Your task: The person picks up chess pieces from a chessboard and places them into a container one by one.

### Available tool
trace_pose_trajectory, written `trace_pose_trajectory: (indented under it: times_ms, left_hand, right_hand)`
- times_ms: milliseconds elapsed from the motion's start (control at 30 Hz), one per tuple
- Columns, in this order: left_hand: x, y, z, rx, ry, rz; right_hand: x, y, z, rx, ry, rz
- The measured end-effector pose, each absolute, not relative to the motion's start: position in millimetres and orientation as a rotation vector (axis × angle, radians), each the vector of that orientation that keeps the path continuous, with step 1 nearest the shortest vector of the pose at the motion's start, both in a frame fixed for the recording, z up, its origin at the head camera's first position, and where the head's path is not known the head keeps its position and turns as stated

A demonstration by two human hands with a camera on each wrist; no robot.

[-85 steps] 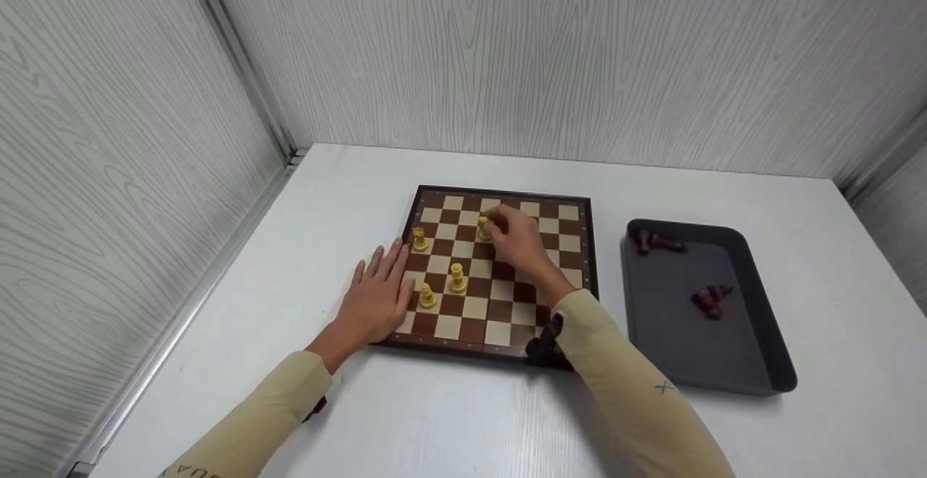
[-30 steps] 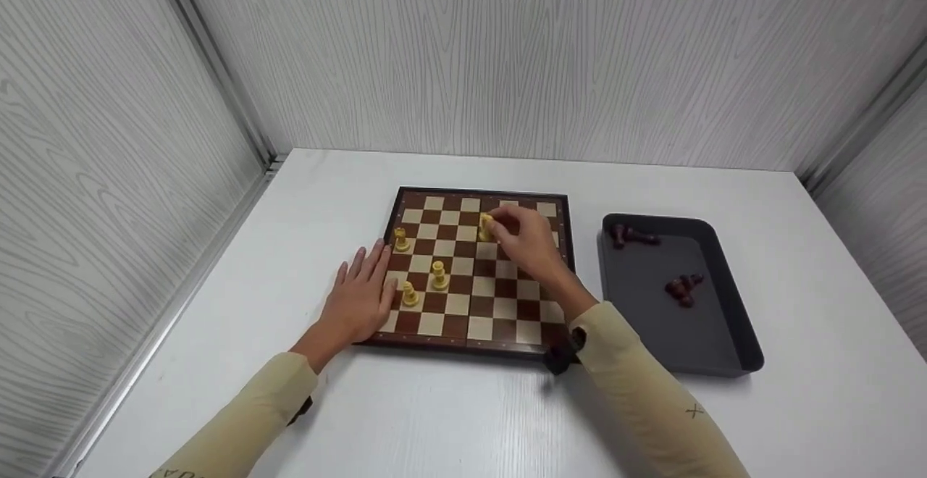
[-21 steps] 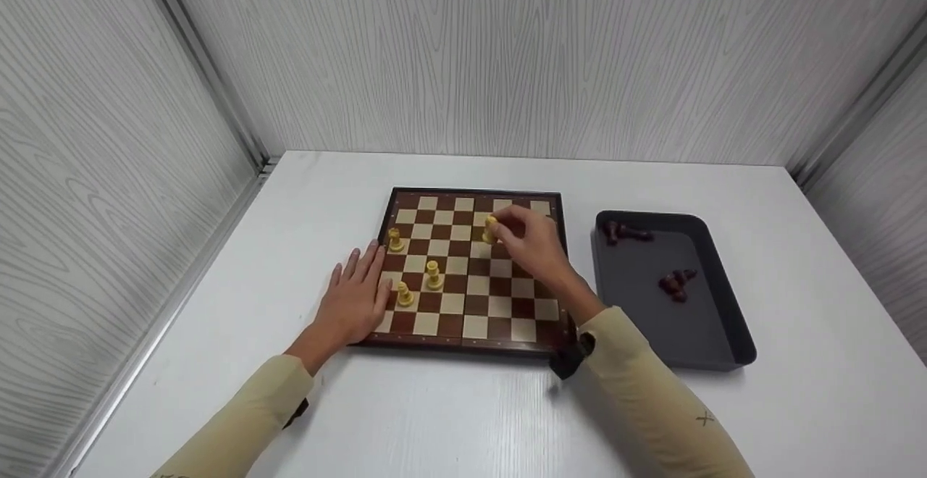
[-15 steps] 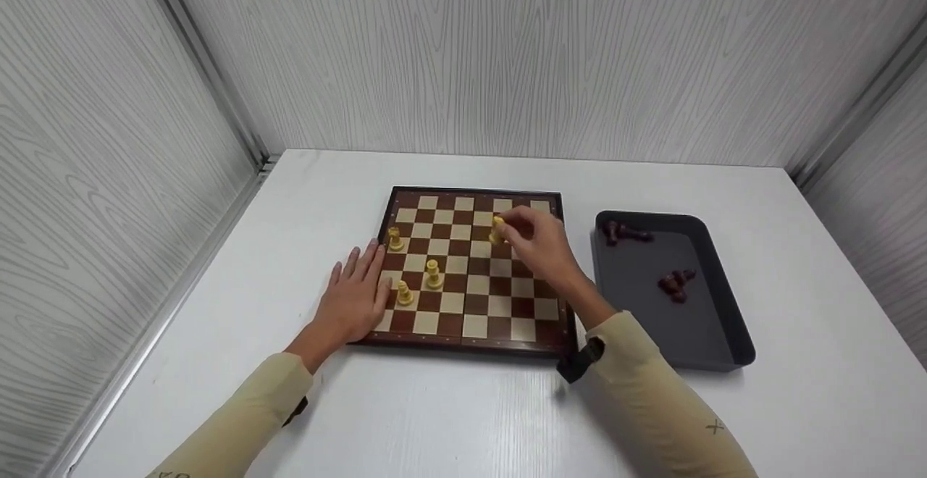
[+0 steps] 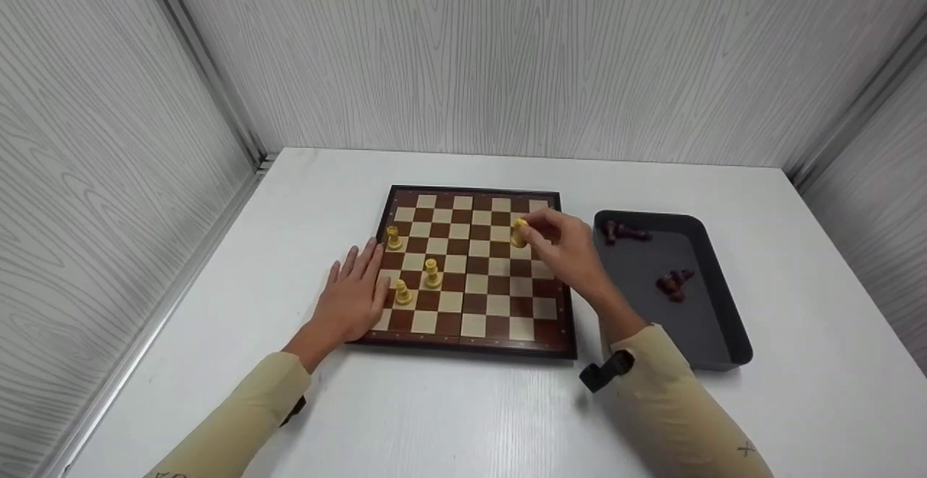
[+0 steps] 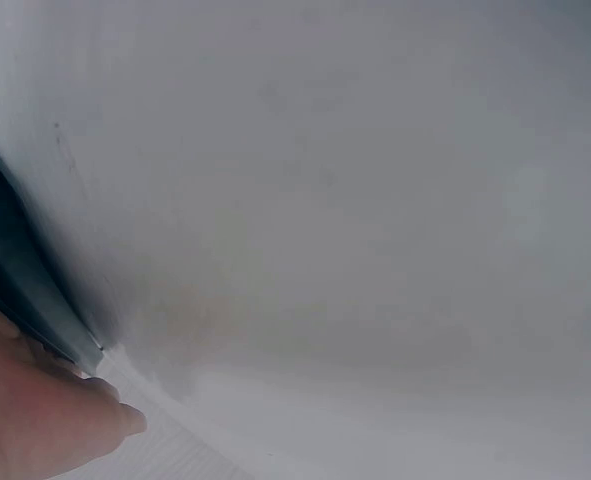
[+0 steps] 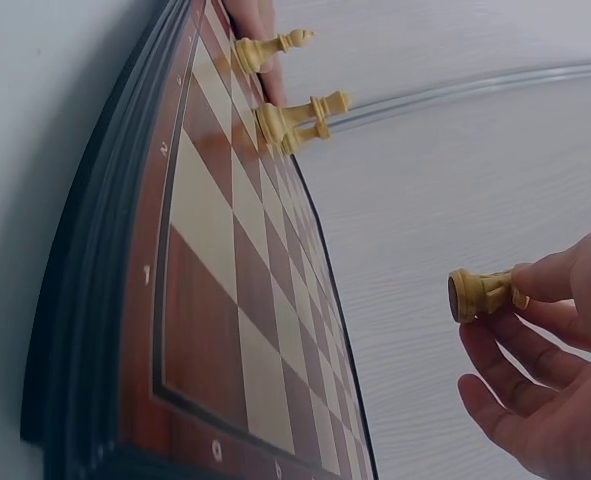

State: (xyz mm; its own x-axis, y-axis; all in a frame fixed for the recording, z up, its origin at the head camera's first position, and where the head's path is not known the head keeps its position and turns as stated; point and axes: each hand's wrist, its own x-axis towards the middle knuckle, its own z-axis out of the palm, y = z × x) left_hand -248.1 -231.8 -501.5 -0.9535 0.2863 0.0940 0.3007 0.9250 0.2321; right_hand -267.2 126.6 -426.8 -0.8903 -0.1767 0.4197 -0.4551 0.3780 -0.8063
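In the head view my right hand (image 5: pixel 572 253) pinches a yellow chess knight (image 5: pixel 518 233) between thumb and fingers, above the right half of the chessboard (image 5: pixel 484 346). The right wrist view shows the knight (image 7: pixel 483 292) lifted off the squares, its round base exposed. My left hand (image 5: pixel 347 304) lies flat with straight fingers at the board's left edge. Near it stand three yellow pieces: a rook (image 5: pixel 393 238), a taller crowned piece (image 5: pixel 432 274) and a bishop (image 5: pixel 403 292). The left wrist view has only part of the left hand (image 6: pixel 45 420) beside the dark board edge.
A dark grey tray (image 5: pixel 713 355) stands right of the board, under the right forearm's side. Several dark red chess pieces (image 5: pixel 673 284) lie on their sides in it, in two groups. Pale wood-grain panels (image 5: pixel 492 58) enclose the white table (image 5: pixel 434 420) at the back and sides.
The knight has risen from its square in my right hand and moved to the right, towards the board's right edge. My left hand stays at the left edge. The head view has shifted slightly.
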Motion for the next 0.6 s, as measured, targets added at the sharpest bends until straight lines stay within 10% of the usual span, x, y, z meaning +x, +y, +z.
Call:
trace_pose_trajectory:
  times_ms: [600]
  left_hand:
    - [-249.0,-231.7,-502.6,-0.476,-3.009,-0.379]
  right_hand:
    - [-248.7,175.4,-425.0,0.452,-2.370,1.409]
